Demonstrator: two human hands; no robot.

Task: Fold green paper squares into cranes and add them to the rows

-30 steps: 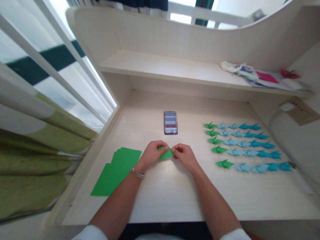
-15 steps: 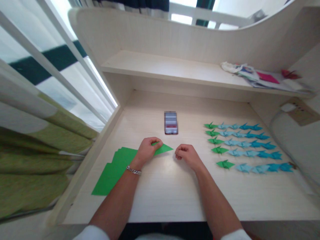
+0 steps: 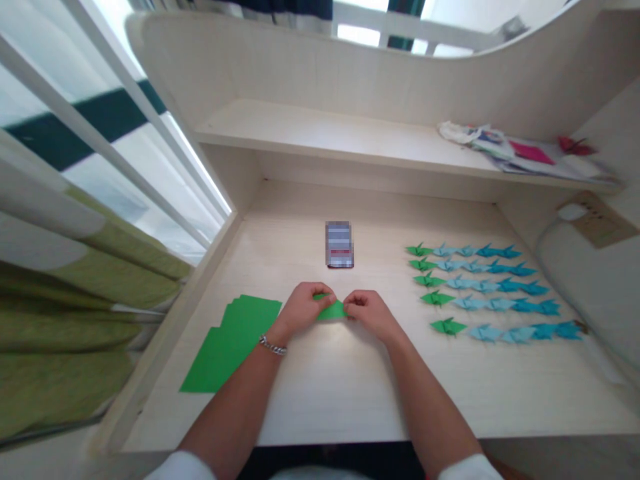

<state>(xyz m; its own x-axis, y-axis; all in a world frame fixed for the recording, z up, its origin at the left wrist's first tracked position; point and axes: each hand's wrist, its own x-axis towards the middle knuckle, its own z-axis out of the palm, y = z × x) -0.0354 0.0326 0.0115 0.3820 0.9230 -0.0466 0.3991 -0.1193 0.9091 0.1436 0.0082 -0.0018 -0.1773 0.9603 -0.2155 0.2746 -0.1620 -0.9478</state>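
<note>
A small folded piece of green paper [image 3: 332, 311] is held between my two hands over the middle of the desk. My left hand [image 3: 306, 308] pinches its left side, thumb on top, a chain bracelet round the wrist. At the paper's right corner, the fingertips of my right hand [image 3: 367, 312] close on it. Both hands hide part of the paper. To the left, partly under my left forearm, lie flat green paper sheets [image 3: 235, 343] in an overlapping pile.
A phone [image 3: 339, 245] lies beyond my hands. Rows of folded paper cranes, green [image 3: 437, 298] and blue [image 3: 530, 287], line the right side. Papers [image 3: 530, 152] rest on the shelf [image 3: 320, 137] above. A plugged-in white charger [image 3: 573, 212] is on the right wall.
My right hand has moved left and taken hold of the paper's right corner, which was free before. My left hand has shifted slightly right with the paper.
</note>
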